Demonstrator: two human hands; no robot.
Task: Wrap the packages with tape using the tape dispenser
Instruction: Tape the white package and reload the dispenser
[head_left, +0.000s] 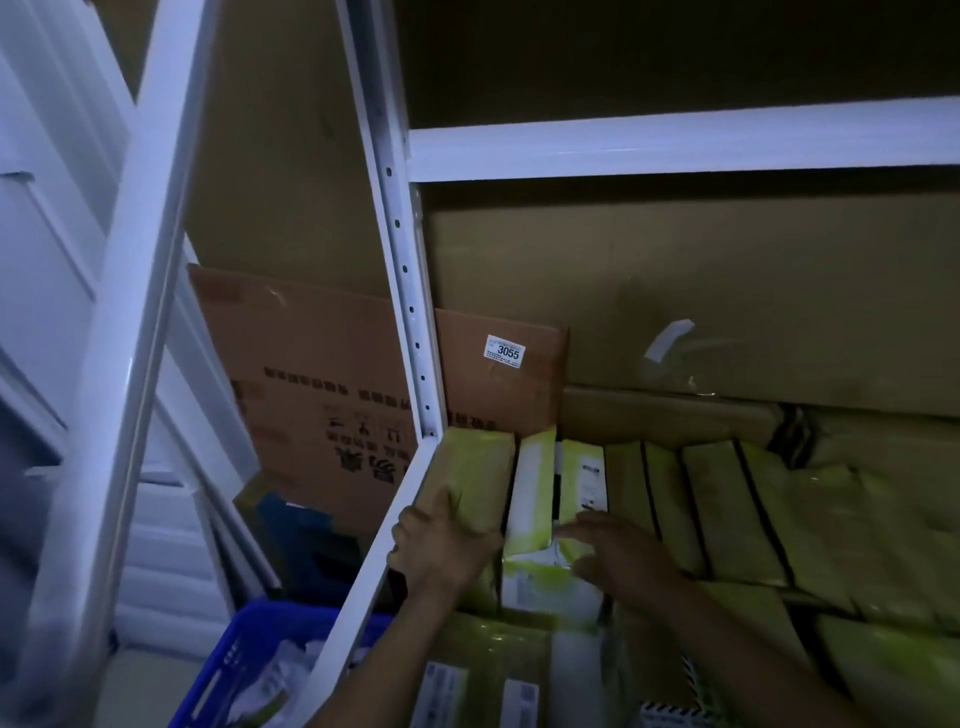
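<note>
Several yellow-green wrapped packages (717, 499) stand in a row on a dim shelf. My left hand (441, 545) rests on the leftmost package (478, 467) at the shelf's corner, fingers spread against its side. My right hand (618, 556) reaches over a package with white panels (535, 488), fingers extended and blurred, touching its lower end. More packages with labels (498, 670) lie under my forearms. No tape dispenser shows in this view.
A white metal shelf post (400, 249) and crossbeam (675, 145) frame the shelf. A brown carton with a 3055 sticker (506, 353) leans behind the post. A blue plastic crate (249, 670) sits at the lower left. Large cardboard (727, 291) backs the shelf.
</note>
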